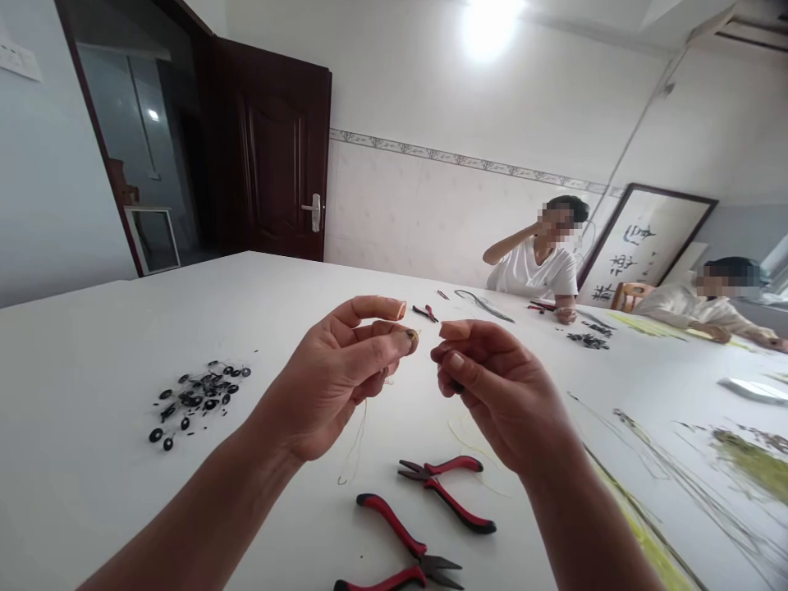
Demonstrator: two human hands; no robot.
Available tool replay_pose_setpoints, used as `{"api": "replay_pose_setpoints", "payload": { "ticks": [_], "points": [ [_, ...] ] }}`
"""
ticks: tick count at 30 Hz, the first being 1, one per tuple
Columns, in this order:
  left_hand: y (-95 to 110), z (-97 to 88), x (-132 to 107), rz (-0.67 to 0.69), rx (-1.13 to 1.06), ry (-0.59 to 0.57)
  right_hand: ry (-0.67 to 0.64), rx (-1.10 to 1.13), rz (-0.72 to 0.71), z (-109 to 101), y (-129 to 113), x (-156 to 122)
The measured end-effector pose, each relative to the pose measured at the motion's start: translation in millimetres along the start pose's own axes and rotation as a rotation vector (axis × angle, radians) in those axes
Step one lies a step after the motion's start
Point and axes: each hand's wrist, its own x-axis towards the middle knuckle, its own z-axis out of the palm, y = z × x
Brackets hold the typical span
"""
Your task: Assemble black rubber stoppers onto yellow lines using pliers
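My left hand [354, 353] is raised over the white table [92, 394]. Its thumb and fingers pinch a small dark-and-gold piece [414, 336], too small to name. Fine yellowish threads [359, 443] hang below this hand to the tabletop. Facing it across a narrow gap, my right hand [486, 369] has its fingers curled around a small dark object [456, 386], mostly hidden. Below the hands lie red-and-black pliers [443, 484] with jaws apart. A second pair of red-and-black pliers [406, 550] rests nearer to me.
Black round pieces [200, 398] are heaped at the left. Long cords [671, 460] and yellow-green strands [757, 460] spread on the right. Small pliers [424, 313] lie farther back. One person [535, 263] sits across the table, another [695, 304] at the far right. A brown door [277, 148] stands behind.
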Motion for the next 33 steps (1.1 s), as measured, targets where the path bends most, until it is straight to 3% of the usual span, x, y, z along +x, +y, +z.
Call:
{"api": "replay_pose_setpoints", "payload": {
  "ticks": [9,19,24,30,33],
  "points": [
    [-8.3,8.3,-4.7,-0.013,0.116,-0.031,0.168,-0.396,-0.307,11.9,-14.7,-17.8],
    [-17.3,11.7,-3.1,-0.001,0.084,-0.119,0.120,-0.532,-0.488,15.0,-11.7,-23.2],
    [-17.8,14.1,-2.0,-0.042,0.081,-0.125,0.095,-0.500,-0.501,20.2,-11.8,-26.2],
    [-16.3,16.1,-3.6,-0.152,0.013,-0.120,0.092,-0.328,-0.386,22.1,-13.7,-22.8],
    [-16.4,17.4,-6.1,-0.161,-0.032,-0.102,0.125,-0.336,-0.400,22.5,-12.6,-21.4]
  ]
}}
